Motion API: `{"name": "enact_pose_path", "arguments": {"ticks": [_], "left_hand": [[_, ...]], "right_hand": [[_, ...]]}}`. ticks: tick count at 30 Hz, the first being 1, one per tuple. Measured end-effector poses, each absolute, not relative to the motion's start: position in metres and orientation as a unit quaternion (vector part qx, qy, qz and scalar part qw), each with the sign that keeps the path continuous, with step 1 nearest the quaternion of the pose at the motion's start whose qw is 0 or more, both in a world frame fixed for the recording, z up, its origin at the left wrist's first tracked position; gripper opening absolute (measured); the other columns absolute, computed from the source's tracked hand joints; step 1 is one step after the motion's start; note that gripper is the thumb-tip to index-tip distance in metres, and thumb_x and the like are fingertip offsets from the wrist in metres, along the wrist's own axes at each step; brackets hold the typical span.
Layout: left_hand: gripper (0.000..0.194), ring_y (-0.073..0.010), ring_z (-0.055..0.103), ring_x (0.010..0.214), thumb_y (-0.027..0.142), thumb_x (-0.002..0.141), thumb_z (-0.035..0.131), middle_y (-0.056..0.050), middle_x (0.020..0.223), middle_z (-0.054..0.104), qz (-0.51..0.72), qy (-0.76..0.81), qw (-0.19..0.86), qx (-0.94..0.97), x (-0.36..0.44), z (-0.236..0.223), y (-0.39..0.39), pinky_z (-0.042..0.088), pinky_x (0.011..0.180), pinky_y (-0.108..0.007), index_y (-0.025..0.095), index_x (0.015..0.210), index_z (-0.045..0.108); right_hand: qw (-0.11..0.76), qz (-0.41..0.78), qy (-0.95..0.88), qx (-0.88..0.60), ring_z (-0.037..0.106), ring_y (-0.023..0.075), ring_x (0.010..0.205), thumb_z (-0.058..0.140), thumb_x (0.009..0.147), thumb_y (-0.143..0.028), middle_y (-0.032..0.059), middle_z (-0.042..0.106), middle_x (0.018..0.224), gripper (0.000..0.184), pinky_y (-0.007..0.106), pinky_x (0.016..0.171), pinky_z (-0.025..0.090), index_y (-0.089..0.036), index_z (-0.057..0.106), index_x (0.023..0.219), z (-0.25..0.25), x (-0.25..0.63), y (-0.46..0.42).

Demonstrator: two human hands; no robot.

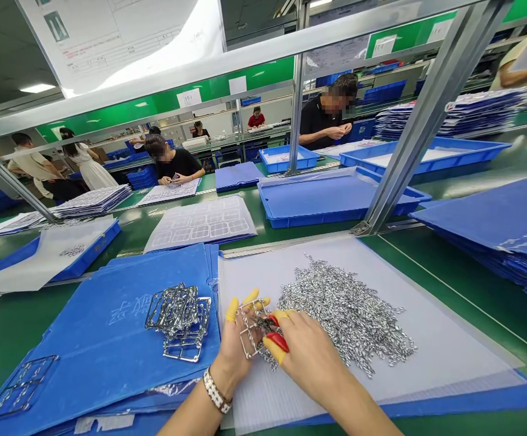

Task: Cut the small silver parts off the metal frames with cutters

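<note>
My left hand (235, 346), with yellow finger cots and a bracelet at the wrist, is closed on a small silver metal frame (251, 332) of parts. My right hand (306, 357), also in yellow cots, grips red-handled cutters (276, 339) whose tip meets that frame. Just right of both hands lies a heap of small loose silver metal parts (348, 312) on a white corrugated sheet (436, 339). To the left, a stack of empty metal frames (179, 321) rests on a blue sheet (104, 357).
Another metal frame (18, 387) lies at the near left. Blue trays (331, 200) and white part sheets (202, 224) sit across the green bench beyond a slanted metal strut (418, 127). Blue sheets (500, 224) are stacked at right. Other people work at benches behind.
</note>
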State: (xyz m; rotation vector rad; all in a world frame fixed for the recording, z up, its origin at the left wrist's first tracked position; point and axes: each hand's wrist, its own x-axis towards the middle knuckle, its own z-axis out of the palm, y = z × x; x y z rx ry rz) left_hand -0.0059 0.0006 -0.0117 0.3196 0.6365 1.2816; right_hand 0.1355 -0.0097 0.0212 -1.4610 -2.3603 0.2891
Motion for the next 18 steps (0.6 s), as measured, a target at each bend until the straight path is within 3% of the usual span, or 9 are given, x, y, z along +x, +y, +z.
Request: {"name": "enact_pose_path", "arguments": {"ticks": [6, 18], "left_hand": [[0.054, -0.0275, 0.060, 0.105, 0.052, 0.086, 0.049, -0.012, 0.114, 0.067, 0.590, 0.325, 0.709, 0.207, -0.001, -0.016, -0.005, 0.041, 0.094, -0.040, 0.015, 0.124, 0.059], [0.058, -0.0290, 0.060, 0.104, 0.057, 0.082, 0.051, -0.012, 0.110, 0.068, 0.576, 0.350, 0.705, 0.219, 0.001, -0.007, -0.009, 0.042, 0.093, -0.041, 0.017, 0.124, 0.060]], "right_hand": [[0.115, 0.110, -0.832, -0.531, 0.061, 0.0261, 0.086, 0.058, 0.083, -0.034, 0.0089, 0.067, 0.093, 0.023, 0.037, 0.075, 0.043, -0.018, 0.063, 0.099, 0.027, 0.131, -0.002], [0.114, 0.141, -0.829, -0.530, 0.061, 0.0243, 0.083, 0.058, 0.082, -0.037, 0.0076, 0.067, 0.092, 0.025, 0.034, 0.071, 0.042, -0.019, 0.063, 0.099, 0.032, 0.134, -0.002]]}}
